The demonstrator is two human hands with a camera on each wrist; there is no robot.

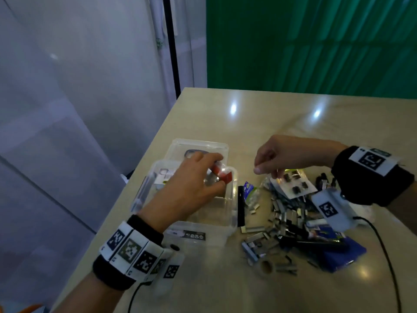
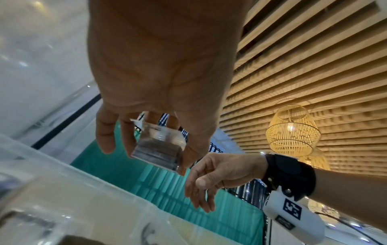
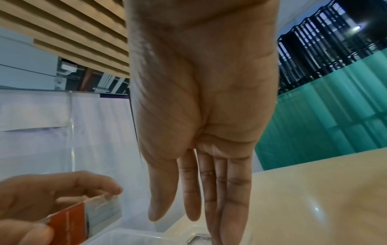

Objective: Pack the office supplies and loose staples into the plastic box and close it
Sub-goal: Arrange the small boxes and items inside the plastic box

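Staples box, small clear w/ red label, is pinched between thumb and fingertips of left hand, held just over the open plastic box. Left-wrist view shows same grip from below: thumb on one side, fingers on the other, staple strips visible through the clear wall.

Nearest the left wrist: plastic box's front wall w/ a dark label. Under the hand, inside the box, a white-labelled pack lies at the far-left side. Beyond the fingertips, the box lid lies flat on the table.

Right hand hovers over the pile, fingers relaxed, mostly straight, holding nothing. Below it: carded binder clips, loose staples, blue pouch nearer the wrist.

Step, I'd judge: placing staples box in. Next: lower, let go, then right hand starts on the pile. Loose staples will need scooping, not pinching. Lid not yet on.
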